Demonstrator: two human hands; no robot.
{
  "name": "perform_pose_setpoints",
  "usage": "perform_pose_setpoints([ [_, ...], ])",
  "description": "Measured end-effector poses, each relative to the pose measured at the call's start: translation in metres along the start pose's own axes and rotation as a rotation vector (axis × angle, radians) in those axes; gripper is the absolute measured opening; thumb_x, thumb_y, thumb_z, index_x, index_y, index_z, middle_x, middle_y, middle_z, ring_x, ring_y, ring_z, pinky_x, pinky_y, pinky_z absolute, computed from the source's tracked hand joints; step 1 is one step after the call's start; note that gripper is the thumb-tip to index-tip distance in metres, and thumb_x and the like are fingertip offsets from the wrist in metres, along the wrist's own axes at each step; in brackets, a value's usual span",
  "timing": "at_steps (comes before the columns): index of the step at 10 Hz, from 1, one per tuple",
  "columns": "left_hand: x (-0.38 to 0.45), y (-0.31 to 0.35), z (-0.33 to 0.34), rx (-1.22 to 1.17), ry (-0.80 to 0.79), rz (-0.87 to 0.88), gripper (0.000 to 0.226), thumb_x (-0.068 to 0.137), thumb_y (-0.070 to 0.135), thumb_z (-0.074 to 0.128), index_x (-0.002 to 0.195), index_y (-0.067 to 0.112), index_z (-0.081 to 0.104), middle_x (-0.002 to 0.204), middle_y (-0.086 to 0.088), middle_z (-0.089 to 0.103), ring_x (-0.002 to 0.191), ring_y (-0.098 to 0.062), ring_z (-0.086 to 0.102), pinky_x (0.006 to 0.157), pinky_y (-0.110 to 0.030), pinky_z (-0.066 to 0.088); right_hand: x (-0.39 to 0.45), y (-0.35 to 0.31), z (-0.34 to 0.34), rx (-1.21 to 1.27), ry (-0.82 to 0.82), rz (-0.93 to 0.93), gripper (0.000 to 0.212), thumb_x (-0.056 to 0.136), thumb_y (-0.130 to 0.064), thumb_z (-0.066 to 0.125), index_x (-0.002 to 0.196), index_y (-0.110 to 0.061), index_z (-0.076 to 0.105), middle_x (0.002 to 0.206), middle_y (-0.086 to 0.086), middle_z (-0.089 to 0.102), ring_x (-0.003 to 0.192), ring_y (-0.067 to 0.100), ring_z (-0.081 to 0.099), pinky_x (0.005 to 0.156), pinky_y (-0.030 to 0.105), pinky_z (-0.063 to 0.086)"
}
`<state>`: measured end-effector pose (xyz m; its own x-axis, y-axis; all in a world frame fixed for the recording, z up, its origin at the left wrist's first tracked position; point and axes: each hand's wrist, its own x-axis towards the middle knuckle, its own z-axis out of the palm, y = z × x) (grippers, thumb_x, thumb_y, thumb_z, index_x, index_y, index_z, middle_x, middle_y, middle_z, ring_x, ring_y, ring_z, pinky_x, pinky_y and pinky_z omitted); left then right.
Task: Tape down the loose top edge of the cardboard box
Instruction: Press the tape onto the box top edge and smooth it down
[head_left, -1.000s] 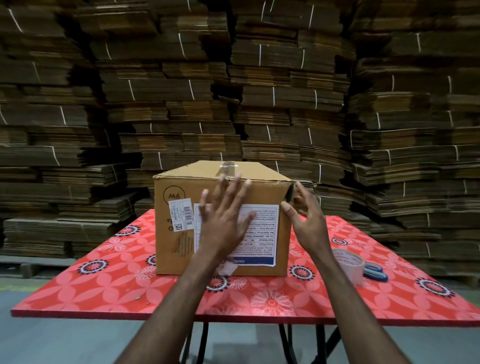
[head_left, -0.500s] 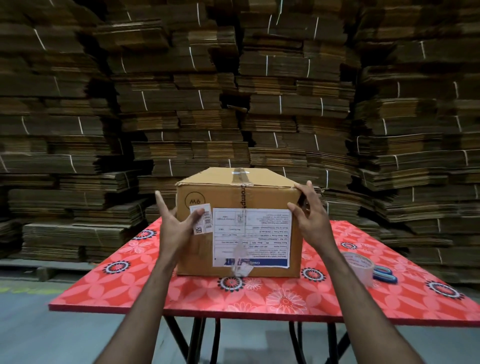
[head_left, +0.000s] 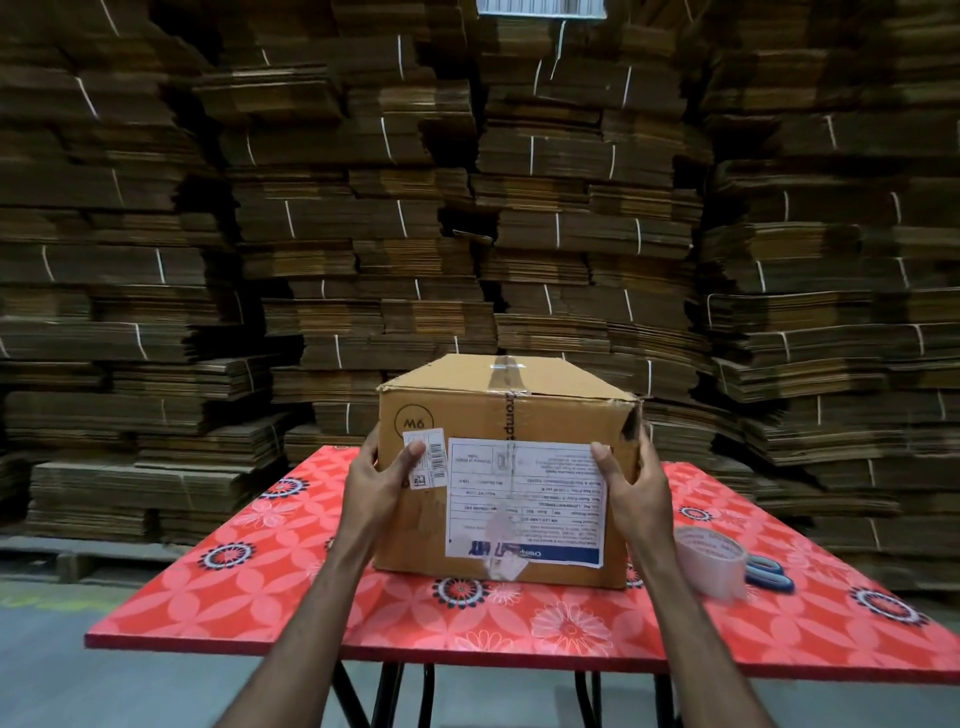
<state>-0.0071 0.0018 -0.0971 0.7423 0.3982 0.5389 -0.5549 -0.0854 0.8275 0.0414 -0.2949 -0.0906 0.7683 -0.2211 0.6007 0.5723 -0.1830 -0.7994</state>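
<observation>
Cardboard box (marked "M6") gripped by left hand, right hand.

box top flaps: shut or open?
Shut. The brown cardboard box has flat top flaps with tape across their seam; its top right corner gapes, torn.

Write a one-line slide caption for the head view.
Both hands, left hand and right hand, grip the cardboard box on the floral table; tape roll waits nearby.

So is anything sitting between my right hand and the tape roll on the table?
Nothing visible. The right hand grips the cardboard box, and the tape roll stands beside that forearm on bare tablecloth.
</observation>
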Motion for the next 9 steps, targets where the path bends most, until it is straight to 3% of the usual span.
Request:
perform_pose_setpoints([
  [1,0.0,-0.001,0.001,0.013,-0.003,-0.008,0.057,0.084,0.039,0.075,0.135,0.024,0.057,0.113,0.006,0.072,0.093,-0.005,0.073,0.063,-0.019,0.058,0.001,0.002,-0.001,-0.016,-0.013,0.014,0.086,0.088,-0.058,0.07,0.159,-0.026,0.033,0.149,0.006,0.056,0.137,0.024,0.054,0.109,0.042,0.049],
  [2,0.0,-0.001,0.002,0.029,-0.007,-0.002,0.058,0.085,0.043,0.074,0.137,0.027,0.055,0.114,0.007,0.071,0.097,-0.009,0.072,0.064,-0.021,0.059,0.0,-0.001,-0.001,-0.003,-0.017,0.008,0.083,0.09,-0.053,0.069,0.158,-0.023,0.034,0.147,0.005,0.058,0.134,0.022,0.056,0.101,0.031,0.048],
  [4,0.003,-0.006,-0.001,0.058,-0.017,-0.006,0.066,0.08,0.057,0.075,0.137,0.032,0.053,0.119,0.005,0.071,0.108,-0.014,0.069,0.087,-0.043,0.06,-0.001,-0.002,0.001,-0.013,-0.014,0.011,0.078,0.091,-0.051,0.068,0.157,-0.022,0.037,0.143,0.006,0.062,0.13,0.021,0.059,0.094,0.024,0.047],
  [5,0.005,-0.007,-0.002,0.08,-0.014,-0.025,0.066,0.077,0.059,0.076,0.134,0.03,0.056,0.119,0.004,0.072,0.111,-0.013,0.069,0.095,-0.045,0.057,0.0,-0.002,-0.001,-0.005,-0.007,-0.002,0.072,0.092,-0.047,0.068,0.154,-0.021,0.042,0.138,0.004,0.065,0.126,0.018,0.062,0.091,0.018,0.045],
  [6,0.005,-0.008,0.002,0.068,-0.007,-0.001,0.058,0.084,0.048,0.074,0.135,0.029,0.055,0.119,0.007,0.071,0.11,-0.011,0.068,0.092,-0.039,0.057,0.003,0.004,0.001,0.004,0.006,-0.016,0.071,0.093,-0.05,0.067,0.154,-0.024,0.042,0.141,0.001,0.063,0.126,0.014,0.06,0.099,0.024,0.047],
  [7,0.008,-0.008,0.006,0.032,-0.002,0.016,0.051,0.087,0.047,0.069,0.132,0.029,0.055,0.114,0.006,0.071,0.104,-0.012,0.07,0.081,-0.031,0.058,0.009,0.013,0.005,0.069,0.039,-0.033,0.063,0.095,-0.064,0.055,0.146,-0.027,0.052,0.136,-0.002,0.066,0.126,0.015,0.062,0.108,0.041,0.049],
  [8,0.034,0.003,0.006,-0.017,0.048,0.084,0.076,0.081,0.075,0.059,0.134,0.022,0.05,0.12,0.003,0.067,0.113,-0.015,0.066,0.081,-0.022,0.052,0.026,0.011,0.0,0.23,0.112,-0.033,0.053,0.099,-0.067,0.04,0.126,-0.028,0.066,0.122,-0.01,0.072,0.118,0.003,0.064,0.108,0.035,0.048],
  [9,0.081,0.029,-0.004,-0.036,0.006,0.141,0.095,0.07,0.092,0.046,0.142,0.03,0.046,0.139,0.01,0.057,0.129,-0.003,0.053,0.099,-0.025,0.043,0.068,-0.008,-0.014,0.226,-0.004,0.009,0.056,0.099,-0.066,0.036,0.121,-0.027,0.07,0.117,-0.011,0.074,0.112,-0.005,0.066,0.103,0.03,0.047],
])
